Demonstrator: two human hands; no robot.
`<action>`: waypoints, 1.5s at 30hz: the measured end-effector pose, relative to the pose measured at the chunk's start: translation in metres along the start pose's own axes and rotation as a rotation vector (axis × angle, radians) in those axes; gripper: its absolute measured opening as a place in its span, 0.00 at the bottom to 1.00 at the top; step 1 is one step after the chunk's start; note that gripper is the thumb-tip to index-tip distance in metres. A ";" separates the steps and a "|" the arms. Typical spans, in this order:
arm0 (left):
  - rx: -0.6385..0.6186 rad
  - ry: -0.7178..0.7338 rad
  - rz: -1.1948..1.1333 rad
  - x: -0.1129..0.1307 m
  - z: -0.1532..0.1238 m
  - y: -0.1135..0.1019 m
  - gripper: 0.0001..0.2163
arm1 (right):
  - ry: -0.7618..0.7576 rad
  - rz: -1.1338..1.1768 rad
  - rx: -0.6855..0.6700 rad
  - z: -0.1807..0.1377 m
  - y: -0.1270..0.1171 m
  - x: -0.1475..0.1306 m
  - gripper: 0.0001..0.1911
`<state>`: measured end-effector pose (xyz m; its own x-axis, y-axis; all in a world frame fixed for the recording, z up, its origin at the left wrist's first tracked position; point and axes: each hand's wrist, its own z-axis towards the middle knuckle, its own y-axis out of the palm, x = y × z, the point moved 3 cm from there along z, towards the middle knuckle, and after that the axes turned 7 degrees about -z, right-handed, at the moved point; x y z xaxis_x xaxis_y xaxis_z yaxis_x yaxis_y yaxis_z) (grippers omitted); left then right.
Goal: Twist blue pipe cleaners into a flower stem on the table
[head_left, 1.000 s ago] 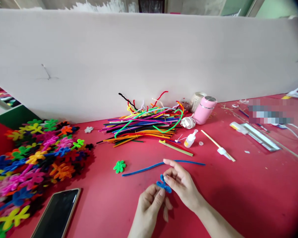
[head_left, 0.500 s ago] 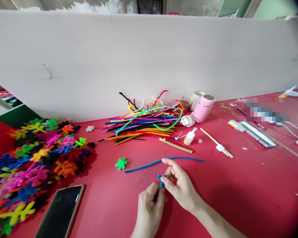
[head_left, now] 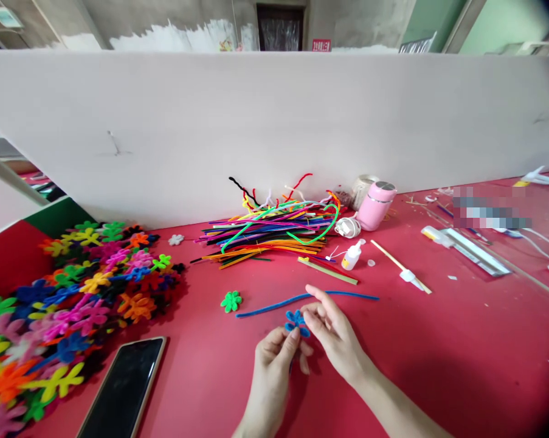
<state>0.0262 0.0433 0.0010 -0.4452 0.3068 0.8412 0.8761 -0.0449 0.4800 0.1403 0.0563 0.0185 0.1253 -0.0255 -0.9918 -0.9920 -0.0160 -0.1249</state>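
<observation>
A small blue pipe-cleaner flower (head_left: 296, 322) with looped petals is held between my two hands above the red table. My left hand (head_left: 276, 359) pinches its lower edge between thumb and fingers. On its right side, the thumb and bent fingers of my right hand (head_left: 331, 331) grip a petal, while the index finger points out. Just beyond lies a long blue pipe cleaner (head_left: 274, 305), loose on the table. To its left rests a finished-looking green flower (head_left: 231, 302).
Many coloured flowers (head_left: 96, 283) are heaped at the left, behind a phone (head_left: 123, 386). A bundle of pipe cleaners (head_left: 274, 228) lies against the white partition (head_left: 256, 115). Right of it stand a pink flask (head_left: 377, 205) and a small glue bottle (head_left: 351, 255); a stick (head_left: 395, 258) lies nearby.
The blue flower has turned to show its petals spread toward me. My left hand has rolled, bringing its thumb on top. The whole view has tilted up slightly.
</observation>
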 end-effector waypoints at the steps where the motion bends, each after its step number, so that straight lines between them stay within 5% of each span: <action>1: -0.012 -0.007 -0.016 0.000 0.000 0.000 0.11 | -0.006 0.005 -0.010 0.000 0.002 0.000 0.23; 18: -0.098 -0.090 -0.222 -0.003 0.002 0.002 0.12 | -0.033 0.042 0.114 0.002 0.011 0.012 0.24; 26: -0.079 -0.073 -0.223 0.000 0.003 0.000 0.11 | -0.026 0.029 0.104 0.002 0.002 -0.003 0.20; 32: -0.074 -0.051 -0.237 0.000 0.003 0.000 0.09 | -0.031 0.134 0.036 -0.001 0.009 0.011 0.27; 41: -0.123 -0.068 -0.248 0.000 0.000 -0.001 0.08 | -0.079 0.011 0.154 0.002 0.000 -0.002 0.22; 45: -0.134 -0.074 -0.274 -0.001 0.000 0.000 0.09 | -0.033 0.113 0.017 0.004 0.007 0.001 0.24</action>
<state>0.0262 0.0435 0.0003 -0.6425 0.3927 0.6580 0.6910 -0.0744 0.7190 0.1335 0.0604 0.0169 0.0119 0.0065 -0.9999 -0.9999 0.0023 -0.0119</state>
